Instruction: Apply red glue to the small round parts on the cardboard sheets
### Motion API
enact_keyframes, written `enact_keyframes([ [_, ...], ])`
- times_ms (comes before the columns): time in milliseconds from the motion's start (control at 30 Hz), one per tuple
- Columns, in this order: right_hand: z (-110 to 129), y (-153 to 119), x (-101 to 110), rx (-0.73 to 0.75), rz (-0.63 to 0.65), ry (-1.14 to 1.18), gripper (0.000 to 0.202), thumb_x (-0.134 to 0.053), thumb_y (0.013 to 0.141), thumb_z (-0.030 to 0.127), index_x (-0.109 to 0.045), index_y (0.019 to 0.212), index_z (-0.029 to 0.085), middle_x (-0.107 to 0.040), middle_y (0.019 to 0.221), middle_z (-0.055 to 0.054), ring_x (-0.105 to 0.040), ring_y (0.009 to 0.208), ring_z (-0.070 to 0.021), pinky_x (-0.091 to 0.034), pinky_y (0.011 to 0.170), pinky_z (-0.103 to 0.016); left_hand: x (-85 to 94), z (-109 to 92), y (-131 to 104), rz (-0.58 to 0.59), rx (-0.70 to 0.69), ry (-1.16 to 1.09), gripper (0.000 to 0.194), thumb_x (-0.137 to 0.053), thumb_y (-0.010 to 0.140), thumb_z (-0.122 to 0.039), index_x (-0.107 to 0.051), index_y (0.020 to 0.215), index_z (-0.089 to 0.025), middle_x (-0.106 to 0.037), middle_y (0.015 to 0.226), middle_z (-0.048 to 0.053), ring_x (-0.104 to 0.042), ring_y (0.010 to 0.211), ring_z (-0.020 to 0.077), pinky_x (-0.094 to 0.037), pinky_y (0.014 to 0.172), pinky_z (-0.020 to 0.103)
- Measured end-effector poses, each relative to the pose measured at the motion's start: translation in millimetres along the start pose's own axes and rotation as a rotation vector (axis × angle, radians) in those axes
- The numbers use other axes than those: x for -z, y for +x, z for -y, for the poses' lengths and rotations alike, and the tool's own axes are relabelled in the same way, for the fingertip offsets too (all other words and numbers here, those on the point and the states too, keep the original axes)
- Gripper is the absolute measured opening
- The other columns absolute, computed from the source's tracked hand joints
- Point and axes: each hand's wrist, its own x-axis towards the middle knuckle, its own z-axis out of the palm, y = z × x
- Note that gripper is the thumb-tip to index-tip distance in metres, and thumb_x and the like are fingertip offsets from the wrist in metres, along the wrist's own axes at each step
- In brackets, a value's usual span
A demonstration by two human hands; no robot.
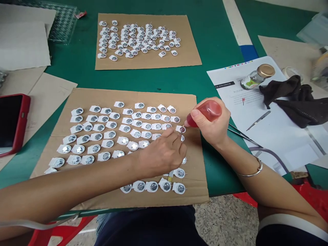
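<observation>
In my right hand (214,119) is a translucent red squeeze bottle (206,112), tipped so its nozzle points at a small white piece with a round metallic disc (181,129) near the board's right edge. That disc looks reddish. My left hand (166,152) is closed in a pinch just left of it, around a thin tool whose fine tip reaches the same disc. A yellowish part of the tool (169,177) shows below the hand; its kind is unclear. Rows of similar white pieces (146,134) lie on the cardboard sheet (202,164). My left forearm and hand hide some of them.
A second cardboard sheet (189,51) with many white pieces lies farther back. At right are printed paper (225,73), a gold-lidded jar (252,79), black cloth (304,106) and tweezers (243,135). A red-cased phone (23,124) and grey card sheets (25,44) are at left.
</observation>
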Motion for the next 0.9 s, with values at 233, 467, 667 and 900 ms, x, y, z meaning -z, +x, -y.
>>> enact_keyframes([
  [233,1,1,1,0.047,-0.01,-0.012,0.032,-0.071,0.067,0.043,-0.05,0.077,0.022,-0.06,0.067,-0.001,-0.059,0.059,-0.017,-0.05,0.056,-0.037,-0.2,3,-2,0.002,0.01,-0.06,0.024,-0.041,0.083,0.002,-0.053,0.066,-0.011,-0.058,0.063,0.007,-0.054,0.068,0.0172,-0.047,0.071,0.035],
  [467,2,2,4,0.11,-0.035,-0.014,0.029,-0.073,0.066,0.038,-0.051,0.076,0.021,-0.06,0.065,0.001,-0.057,0.054,-0.0146,-0.048,0.054,-0.034,-1.1,10,0,0.007,0.016,-0.14,0.026,-0.04,0.082,-0.001,-0.053,0.063,-0.012,-0.054,0.06,0.006,-0.046,0.062,0.0152,-0.043,0.067,0.033],
  [667,2,1,7,0.14,-0.054,-0.103,0.028,-0.07,0.067,0.04,-0.051,0.073,0.021,-0.061,0.066,0.0,-0.056,0.058,-0.0148,-0.048,0.054,-0.034,0.1,14,-1,0.034,0.062,-0.235,0.022,-0.041,0.079,0.0,-0.051,0.064,-0.013,-0.05,0.061,0.004,-0.041,0.06,0.0132,-0.041,0.067,0.03],
  [900,5,0,9,0.163,-0.015,-0.112,0.028,-0.069,0.068,0.04,-0.05,0.074,0.02,-0.061,0.067,0.0,-0.055,0.057,-0.0139,-0.047,0.056,-0.033,4.9,21,0,0.125,0.112,-0.381,0.02,-0.038,0.08,-0.005,-0.05,0.066,-0.013,-0.049,0.061,0.003,-0.044,0.06,0.0136,-0.04,0.067,0.031],
])
